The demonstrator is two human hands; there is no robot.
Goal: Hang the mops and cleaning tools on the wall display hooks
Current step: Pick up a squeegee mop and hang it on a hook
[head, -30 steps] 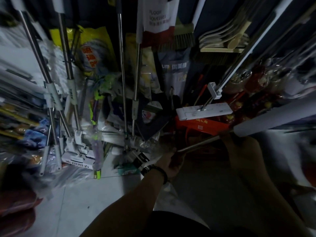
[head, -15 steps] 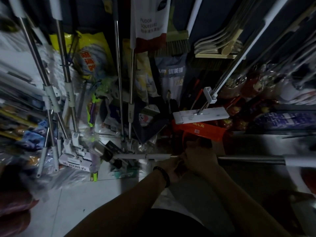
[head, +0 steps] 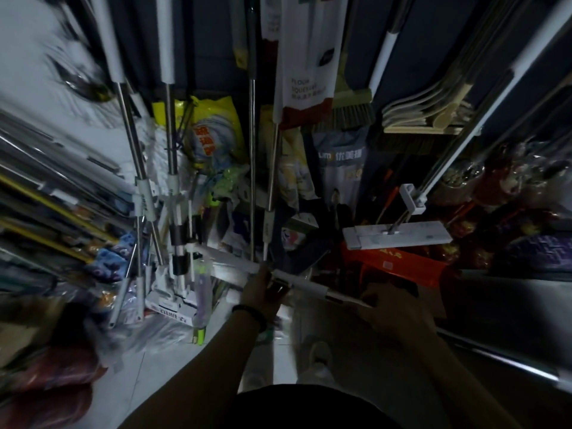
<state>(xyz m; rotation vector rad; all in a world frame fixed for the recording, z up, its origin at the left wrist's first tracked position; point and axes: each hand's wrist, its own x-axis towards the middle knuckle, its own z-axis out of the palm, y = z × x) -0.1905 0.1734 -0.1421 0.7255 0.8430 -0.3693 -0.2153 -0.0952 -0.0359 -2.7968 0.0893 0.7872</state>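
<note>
Item: mop (head: 309,284), held low in front of the wall display, above the pale floor (head: 161,379). Long axis near horizontal, running from upper left to lower right across the view; white head end (head: 216,258) pointing left toward the hanging stock, metal handle end (head: 510,363) trailing off to the lower right edge. Slight downward tilt toward the right.

Left hand (head: 263,292): closed around the shaft just right of the white head section, dark band on the wrist.

Right hand (head: 393,308): wrapped over the shaft further right, close to the left hand; finger detail lost in shadow, grip appears closed.

Surroundings: several metal-handled mops (head: 171,144) hanging upright at left and centre. Flat white mop (head: 396,238) hanging at right, plate level, handle slanting up to the right. Orange package (head: 399,267) just beneath that plate. Yellow bag (head: 204,131) behind the hanging handles. Brush head (head: 353,113) at upper centre.
</note>
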